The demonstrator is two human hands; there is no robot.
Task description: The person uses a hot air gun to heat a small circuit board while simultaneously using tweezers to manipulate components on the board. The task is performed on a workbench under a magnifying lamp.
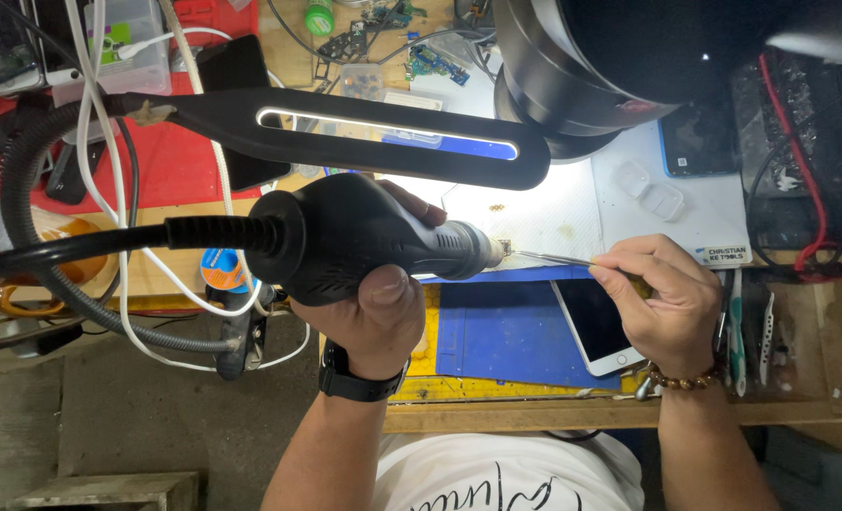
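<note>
The left hand point(375, 308) was wrapped tight around a black hot-air handpiece point(359, 237), nozzle aimed at a small part point(506, 248) on the white mat point(553, 213) near the middle of the bench point(534, 412). The right hand point(662, 298) pinched slim tweezers point(553, 257), tips meeting that part. A white phone point(596, 326) lay on the blue mat point(496, 331) by the bench's front edge. Toward the far edge sat a clear compartment box point(362, 80) holding tiny parts too small to tell, and two empty-looking clear trays point(653, 189) on a white pad. A black lamp arm point(364, 137) crossed above.
</note>
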